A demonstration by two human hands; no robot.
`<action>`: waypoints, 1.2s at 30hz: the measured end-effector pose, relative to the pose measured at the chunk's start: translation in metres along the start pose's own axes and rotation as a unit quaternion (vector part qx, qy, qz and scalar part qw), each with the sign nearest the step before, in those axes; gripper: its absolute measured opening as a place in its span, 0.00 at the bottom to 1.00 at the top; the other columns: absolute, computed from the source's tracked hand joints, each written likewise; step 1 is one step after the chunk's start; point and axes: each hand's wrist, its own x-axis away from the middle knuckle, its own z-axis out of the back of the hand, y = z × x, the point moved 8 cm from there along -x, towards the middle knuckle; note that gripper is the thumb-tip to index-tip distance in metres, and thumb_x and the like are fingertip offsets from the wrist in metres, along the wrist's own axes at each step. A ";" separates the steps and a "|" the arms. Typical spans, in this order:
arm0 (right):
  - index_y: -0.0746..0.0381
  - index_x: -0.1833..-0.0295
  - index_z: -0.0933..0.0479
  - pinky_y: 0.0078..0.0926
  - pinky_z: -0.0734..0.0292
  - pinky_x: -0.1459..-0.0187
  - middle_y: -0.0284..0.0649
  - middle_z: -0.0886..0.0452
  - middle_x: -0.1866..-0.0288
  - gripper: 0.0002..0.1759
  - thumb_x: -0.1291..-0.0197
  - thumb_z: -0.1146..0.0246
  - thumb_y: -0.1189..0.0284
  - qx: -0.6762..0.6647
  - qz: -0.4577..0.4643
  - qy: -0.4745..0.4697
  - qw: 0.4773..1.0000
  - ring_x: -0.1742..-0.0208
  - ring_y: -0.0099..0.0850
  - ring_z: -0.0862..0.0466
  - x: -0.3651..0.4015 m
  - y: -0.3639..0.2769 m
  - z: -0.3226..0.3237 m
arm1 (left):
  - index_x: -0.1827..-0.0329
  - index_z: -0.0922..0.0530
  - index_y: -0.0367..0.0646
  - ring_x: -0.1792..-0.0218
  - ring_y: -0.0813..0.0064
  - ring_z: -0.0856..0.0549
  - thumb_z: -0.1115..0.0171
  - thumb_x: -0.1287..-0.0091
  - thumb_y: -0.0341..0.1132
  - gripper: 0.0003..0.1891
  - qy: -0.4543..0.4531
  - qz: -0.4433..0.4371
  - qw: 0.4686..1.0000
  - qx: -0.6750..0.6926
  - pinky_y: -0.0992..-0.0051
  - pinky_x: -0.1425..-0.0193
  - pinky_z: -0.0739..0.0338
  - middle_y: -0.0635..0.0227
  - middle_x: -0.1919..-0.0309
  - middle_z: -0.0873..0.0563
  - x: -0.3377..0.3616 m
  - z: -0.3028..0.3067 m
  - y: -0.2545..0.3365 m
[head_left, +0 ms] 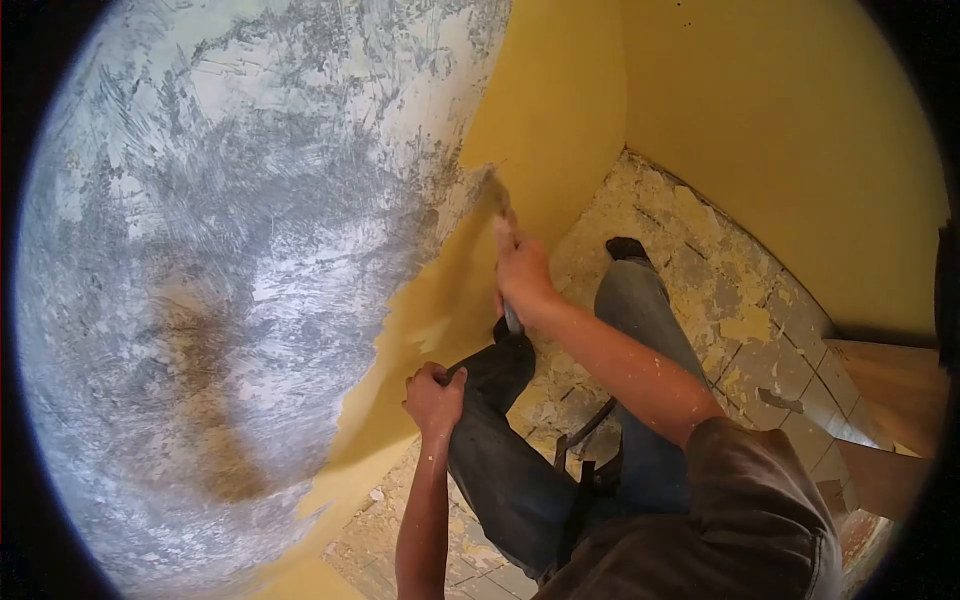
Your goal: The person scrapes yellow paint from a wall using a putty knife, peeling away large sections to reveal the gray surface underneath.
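Observation:
My right hand (pixel 525 275) is closed around the handle of a scraper (pixel 498 192). The tool's blade, a little blurred, meets the wall at the ragged edge of the yellow paint (pixel 540 90). Left of that edge the wall is a bare, scratched grey-white surface (pixel 320 200). Lower down, my left hand (pixel 435 402) rests at my bent knee, beside the wall. Its fingers are loosely curled, with the thumb apart from them, and I see no tool in it.
Flakes of paint (pixel 745 325) litter the tiled floor (pixel 790 355) around my feet. A second yellow wall (pixel 780 130) meets the first at a corner ahead. Brown boards (pixel 885 390) stand at the right, and a dark strap or bar (pixel 590 425) lies between my legs.

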 end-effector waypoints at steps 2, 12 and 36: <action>0.66 0.63 0.31 0.35 0.36 0.91 0.36 0.35 0.84 0.29 0.23 0.52 0.48 -0.024 0.016 0.007 1.000 0.92 0.31 0.31 -0.002 -0.007 0.004 | 0.63 0.15 0.43 0.52 0.59 0.17 0.26 0.46 0.49 0.18 -0.012 0.004 1.000 -0.004 0.52 0.47 0.27 0.65 0.65 0.12 0.006 -0.003 -0.007; 0.67 0.58 0.27 0.35 0.34 0.90 0.40 0.28 0.80 0.30 0.22 0.54 0.48 -0.036 -0.013 0.011 0.999 0.90 0.35 0.29 0.001 -0.004 0.004 | 0.63 0.15 0.44 0.52 0.59 0.17 0.27 0.45 0.49 0.18 -0.004 0.003 1.000 -0.011 0.51 0.47 0.28 0.65 0.64 0.12 0.007 -0.001 0.002; 0.64 0.65 0.32 0.33 0.35 0.91 0.36 0.36 0.85 0.32 0.24 0.52 0.44 0.004 -0.023 -0.022 0.999 0.93 0.30 0.33 0.007 -0.001 -0.004 | 0.61 0.16 0.43 0.52 0.59 0.17 0.27 0.45 0.48 0.18 -0.002 0.000 1.000 -0.009 0.51 0.46 0.28 0.65 0.64 0.12 0.001 0.000 0.003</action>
